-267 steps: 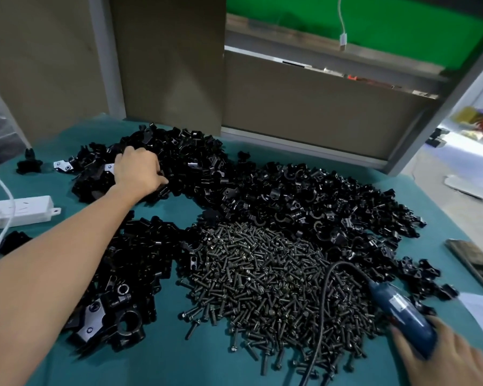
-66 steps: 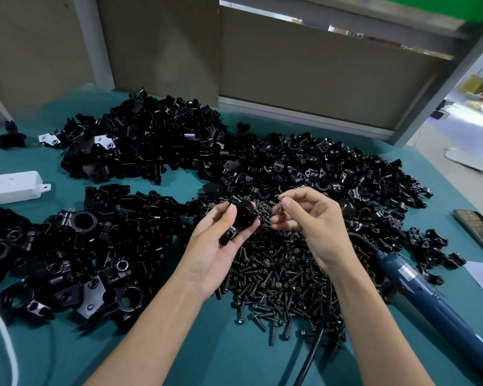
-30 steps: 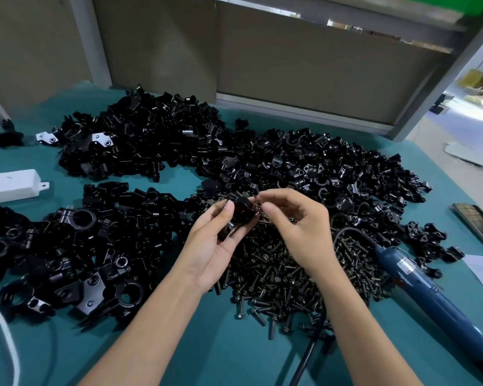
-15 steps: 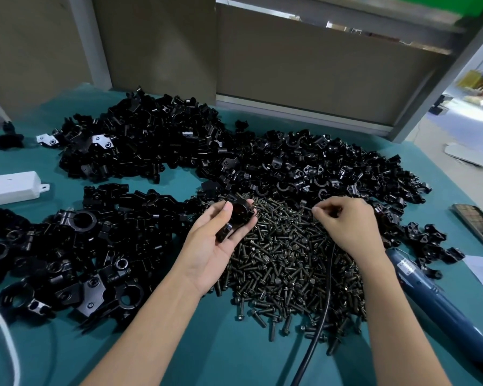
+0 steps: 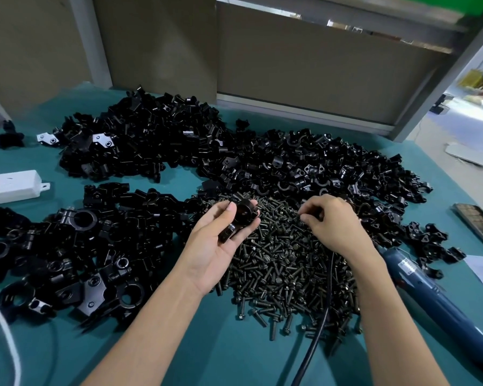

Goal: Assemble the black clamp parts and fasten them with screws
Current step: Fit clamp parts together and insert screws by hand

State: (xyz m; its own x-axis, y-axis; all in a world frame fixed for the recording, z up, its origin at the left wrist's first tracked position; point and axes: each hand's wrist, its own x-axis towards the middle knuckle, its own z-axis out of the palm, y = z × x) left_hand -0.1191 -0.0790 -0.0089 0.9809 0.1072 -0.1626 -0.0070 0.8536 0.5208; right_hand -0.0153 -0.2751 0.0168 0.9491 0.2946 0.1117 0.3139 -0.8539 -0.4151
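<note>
Black metal clamp (image 5: 242, 218): left hand (image 5: 211, 253) grips it (unscrewed halves could slide apart).
Right hand (image 5: 335, 227): pinching into dark screw pile (image 5: 285, 270); catch unclear.

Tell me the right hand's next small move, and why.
Probably lift one screw out of the screw pile and carry it to the clamp. The left hand holds the clamp over the pile's edge, and the right hand has its curled fingertips down among the screws. Whether they pinch one yet is unclear. The blue screwdriver lies untouched on the table.

Workshop bench, heaped clamp parts (image 5: 304, 160), screws (image 5: 287, 260)
</note>
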